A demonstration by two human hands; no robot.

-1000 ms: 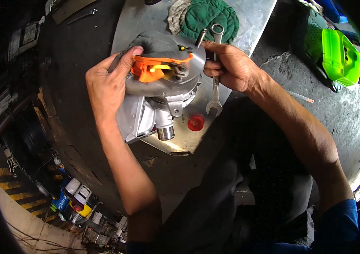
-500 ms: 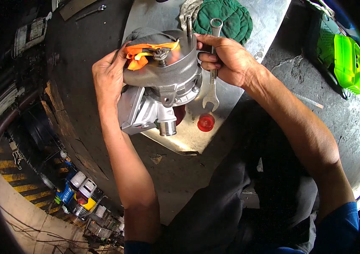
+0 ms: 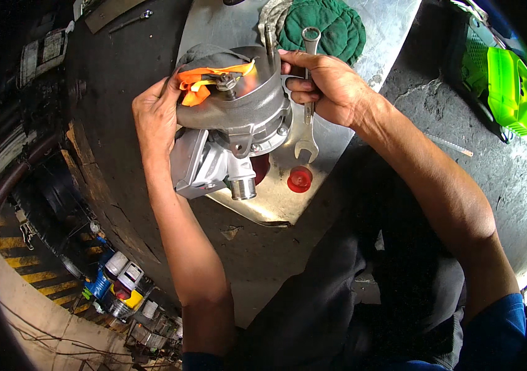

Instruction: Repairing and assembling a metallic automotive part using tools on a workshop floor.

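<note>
A grey metal turbocharger (image 3: 238, 117) stands on a metal sheet, with a silver cast part (image 3: 204, 164) below its housing. My left hand (image 3: 155, 117) is closed around the left side of the housing, thumb by an orange cloth (image 3: 196, 96) at its top; its other fingertips are hidden. Beside the nut (image 3: 226, 81) at the centre lies part of that cloth. In my right hand (image 3: 331, 86) a combination wrench (image 3: 306, 133) is held upright, ring end up, open end down. That hand's thumb and forefinger reach the housing's right rim, near an upright stud (image 3: 269, 44).
A red cap (image 3: 300, 179) lies on the metal sheet (image 3: 331, 142). Behind are a folded green cloth (image 3: 325, 28) and a whitish rag (image 3: 272, 15). A bright green plastic part (image 3: 511, 89) sits far right. At the far left lies a ratchet-like tool (image 3: 132, 21).
The turbocharger's top and both hands have shifted slightly left in the view, along with small shifts of the surroundings. Both hands keep their holds.
</note>
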